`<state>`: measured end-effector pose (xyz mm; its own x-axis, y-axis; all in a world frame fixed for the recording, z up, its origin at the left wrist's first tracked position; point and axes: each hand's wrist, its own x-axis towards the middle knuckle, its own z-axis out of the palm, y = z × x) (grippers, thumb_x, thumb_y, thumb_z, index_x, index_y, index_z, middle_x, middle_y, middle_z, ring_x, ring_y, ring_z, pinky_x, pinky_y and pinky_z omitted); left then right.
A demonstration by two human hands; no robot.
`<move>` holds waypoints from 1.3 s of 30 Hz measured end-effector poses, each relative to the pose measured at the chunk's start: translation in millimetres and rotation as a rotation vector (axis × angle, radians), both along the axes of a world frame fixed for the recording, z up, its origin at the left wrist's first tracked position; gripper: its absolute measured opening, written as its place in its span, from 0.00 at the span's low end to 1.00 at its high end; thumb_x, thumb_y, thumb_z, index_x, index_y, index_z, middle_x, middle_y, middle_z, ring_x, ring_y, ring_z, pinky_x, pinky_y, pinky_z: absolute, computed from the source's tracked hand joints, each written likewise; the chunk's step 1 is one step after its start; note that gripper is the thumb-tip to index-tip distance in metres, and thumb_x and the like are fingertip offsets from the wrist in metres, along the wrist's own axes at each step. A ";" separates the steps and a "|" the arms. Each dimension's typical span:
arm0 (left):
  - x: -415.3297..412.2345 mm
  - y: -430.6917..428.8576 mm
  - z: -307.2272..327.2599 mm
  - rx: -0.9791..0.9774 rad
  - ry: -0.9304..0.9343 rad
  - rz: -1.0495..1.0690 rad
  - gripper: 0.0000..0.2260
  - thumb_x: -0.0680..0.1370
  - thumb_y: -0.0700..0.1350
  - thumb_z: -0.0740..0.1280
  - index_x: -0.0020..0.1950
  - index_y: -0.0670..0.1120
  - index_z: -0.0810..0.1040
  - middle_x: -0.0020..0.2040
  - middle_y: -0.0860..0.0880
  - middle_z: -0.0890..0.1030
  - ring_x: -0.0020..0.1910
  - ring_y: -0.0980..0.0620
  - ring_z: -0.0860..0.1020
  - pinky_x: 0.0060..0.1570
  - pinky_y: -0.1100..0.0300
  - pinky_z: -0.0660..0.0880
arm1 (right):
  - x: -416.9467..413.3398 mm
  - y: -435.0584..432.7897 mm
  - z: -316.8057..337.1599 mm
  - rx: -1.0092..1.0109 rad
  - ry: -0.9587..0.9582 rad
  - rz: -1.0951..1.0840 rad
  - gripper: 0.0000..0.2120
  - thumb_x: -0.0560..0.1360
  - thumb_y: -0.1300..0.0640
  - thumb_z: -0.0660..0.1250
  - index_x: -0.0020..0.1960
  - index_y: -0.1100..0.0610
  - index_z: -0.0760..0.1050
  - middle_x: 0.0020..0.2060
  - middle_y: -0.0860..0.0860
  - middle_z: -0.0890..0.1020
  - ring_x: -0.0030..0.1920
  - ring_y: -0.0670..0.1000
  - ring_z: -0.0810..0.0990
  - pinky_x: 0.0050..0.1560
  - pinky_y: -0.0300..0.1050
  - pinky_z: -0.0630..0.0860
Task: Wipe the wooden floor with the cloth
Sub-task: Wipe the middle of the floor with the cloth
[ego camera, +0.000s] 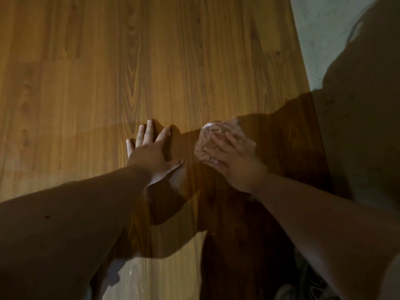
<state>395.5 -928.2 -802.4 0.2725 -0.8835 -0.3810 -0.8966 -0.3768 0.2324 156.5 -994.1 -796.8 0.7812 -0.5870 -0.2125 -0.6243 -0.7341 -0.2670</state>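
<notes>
While the right hand (pixel 232 161) bears down on the cloth (pixel 208 131), this reads as mid-wipe: cloth is on the floor (pixel 86 83) just right of frame centre, hand on top of it, fingers spread across the wad and pressing rather than wrapped round it, as far as the blur allows. Left hand (pixel 151 154) is flat on the boards just left of centre, fingers splayed and straight, holding nothing, looks like a brace for body weight. The two hands are near each other but apart. Cloth looks pale, bunched into a crumpled lump, not laid flat; light patches on it may be wet or suds, can't tell. Boards are brown wood grain with some sheen; the right side sits under a dark shadow (pixel 281 137), so wiped vs unwiped can't be judged there. Pale wall (pixel 320 29) runs along the upper right edge. Next move, my guess: keep pressure on and slide the cloth along the grain, shift the brace hand as reach runs out
</notes>
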 end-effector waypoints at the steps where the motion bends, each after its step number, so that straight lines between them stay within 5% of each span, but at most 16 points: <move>1: 0.4 -3.0 1.8 0.011 0.004 -0.003 0.43 0.68 0.69 0.67 0.77 0.63 0.47 0.79 0.50 0.40 0.77 0.47 0.40 0.71 0.38 0.42 | -17.1 -10.4 -1.7 -0.049 -0.004 -0.048 0.25 0.79 0.56 0.63 0.75 0.52 0.65 0.76 0.57 0.60 0.76 0.57 0.50 0.75 0.56 0.44; 5: 1.4 -14.5 5.4 0.040 0.039 0.012 0.43 0.69 0.68 0.67 0.77 0.62 0.47 0.79 0.51 0.39 0.77 0.47 0.38 0.70 0.34 0.41 | -98.9 -47.2 1.4 0.115 0.147 -0.882 0.27 0.83 0.46 0.46 0.80 0.50 0.48 0.79 0.54 0.47 0.78 0.58 0.45 0.76 0.54 0.42; 8: -3.9 -21.3 5.5 0.042 0.017 0.030 0.43 0.69 0.68 0.68 0.77 0.61 0.49 0.79 0.49 0.41 0.77 0.45 0.40 0.68 0.31 0.42 | -69.2 -40.0 0.3 0.031 0.187 -1.089 0.27 0.83 0.50 0.50 0.80 0.53 0.47 0.79 0.57 0.48 0.78 0.59 0.45 0.75 0.55 0.40; 10: -5.4 -22.0 7.3 0.049 -0.009 0.024 0.44 0.69 0.68 0.67 0.77 0.61 0.49 0.79 0.49 0.42 0.77 0.44 0.41 0.68 0.30 0.44 | -18.3 -19.8 -0.8 0.079 0.140 -0.968 0.31 0.81 0.54 0.55 0.80 0.54 0.46 0.78 0.59 0.46 0.77 0.61 0.42 0.74 0.57 0.37; 13: -0.7 -25.0 12.8 0.092 0.047 0.037 0.44 0.68 0.68 0.69 0.77 0.61 0.51 0.79 0.51 0.42 0.77 0.46 0.41 0.69 0.31 0.47 | 41.0 26.8 1.6 0.138 0.079 -0.458 0.33 0.80 0.53 0.55 0.78 0.42 0.40 0.78 0.50 0.36 0.76 0.58 0.34 0.71 0.56 0.31; 15: 5.3 -24.2 15.4 0.118 0.055 0.040 0.44 0.67 0.68 0.70 0.77 0.62 0.51 0.79 0.53 0.41 0.77 0.48 0.41 0.70 0.32 0.49 | 39.9 24.6 9.0 0.151 0.070 -0.151 0.33 0.80 0.52 0.55 0.78 0.41 0.41 0.78 0.47 0.37 0.77 0.56 0.34 0.73 0.58 0.36; 17: 6.2 -22.3 15.3 0.135 0.046 0.023 0.46 0.66 0.68 0.70 0.77 0.62 0.50 0.79 0.54 0.40 0.77 0.49 0.40 0.69 0.32 0.49 | 14.3 2.2 19.3 -0.019 0.139 0.062 0.32 0.79 0.52 0.61 0.79 0.48 0.51 0.79 0.55 0.50 0.78 0.62 0.48 0.75 0.63 0.49; 19: 4.8 -20.4 12.5 0.156 0.037 0.002 0.48 0.66 0.69 0.71 0.77 0.63 0.46 0.78 0.55 0.37 0.77 0.49 0.38 0.68 0.30 0.48 | -30.0 -27.4 25.5 -0.197 0.200 -0.173 0.30 0.71 0.57 0.73 0.71 0.60 0.70 0.68 0.64 0.71 0.67 0.67 0.70 0.65 0.66 0.68; 20: 3.5 -19.3 11.4 0.167 0.030 -0.001 0.49 0.65 0.69 0.71 0.77 0.63 0.45 0.78 0.54 0.36 0.77 0.49 0.37 0.67 0.30 0.47 | -54.6 -38.9 29.5 -0.188 0.284 -0.387 0.28 0.73 0.59 0.71 0.70 0.62 0.69 0.68 0.64 0.70 0.67 0.66 0.70 0.67 0.64 0.67; 23: 0.0 -16.5 8.0 0.151 0.023 0.016 0.50 0.64 0.69 0.71 0.77 0.63 0.44 0.78 0.54 0.35 0.77 0.49 0.36 0.67 0.29 0.46 | -86.1 -47.0 30.9 0.077 0.376 -0.857 0.28 0.82 0.58 0.54 0.79 0.58 0.49 0.78 0.60 0.48 0.77 0.62 0.46 0.76 0.57 0.44; 25: -1.9 -16.5 6.6 0.136 0.031 0.020 0.50 0.64 0.69 0.72 0.77 0.63 0.44 0.78 0.54 0.36 0.77 0.49 0.36 0.67 0.28 0.46 | -58.2 -34.4 23.5 0.107 0.351 -0.954 0.31 0.80 0.56 0.54 0.79 0.51 0.43 0.78 0.58 0.40 0.77 0.62 0.41 0.75 0.61 0.45; 29: -2.9 -20.0 6.7 0.162 0.006 0.022 0.51 0.63 0.69 0.72 0.77 0.63 0.45 0.78 0.54 0.36 0.77 0.49 0.37 0.66 0.27 0.49 | 12.9 18.9 3.0 0.107 0.052 -0.335 0.33 0.78 0.58 0.54 0.79 0.44 0.45 0.79 0.49 0.40 0.78 0.57 0.38 0.76 0.59 0.43; 33: -0.4 -21.2 2.8 0.153 0.005 0.042 0.51 0.62 0.70 0.72 0.76 0.64 0.45 0.78 0.55 0.37 0.77 0.49 0.38 0.65 0.26 0.50 | -23.0 -8.3 0.5 0.012 0.174 -0.059 0.31 0.80 0.56 0.54 0.79 0.45 0.45 0.79 0.48 0.42 0.78 0.54 0.39 0.76 0.56 0.44; 37: 0.2 -19.8 2.9 0.143 0.015 0.041 0.51 0.62 0.69 0.72 0.77 0.63 0.46 0.78 0.54 0.38 0.77 0.48 0.39 0.65 0.26 0.49 | -84.5 -48.9 19.4 0.113 0.231 -1.014 0.27 0.82 0.57 0.51 0.79 0.50 0.50 0.79 0.55 0.48 0.78 0.58 0.49 0.76 0.57 0.49; 39: -1.6 -20.3 4.4 0.140 0.028 0.046 0.51 0.62 0.69 0.73 0.77 0.63 0.47 0.79 0.54 0.38 0.77 0.49 0.39 0.65 0.26 0.49 | -64.6 -51.8 24.9 0.167 0.236 -1.179 0.29 0.81 0.56 0.53 0.79 0.49 0.49 0.79 0.55 0.45 0.78 0.59 0.45 0.74 0.56 0.41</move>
<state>393.9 -948.4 -798.0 0.2988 -0.8079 -0.5080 -0.8717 -0.4477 0.1993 91.8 -1045.9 -771.9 -0.2823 -0.8631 -0.4187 -0.9321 0.3501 -0.0932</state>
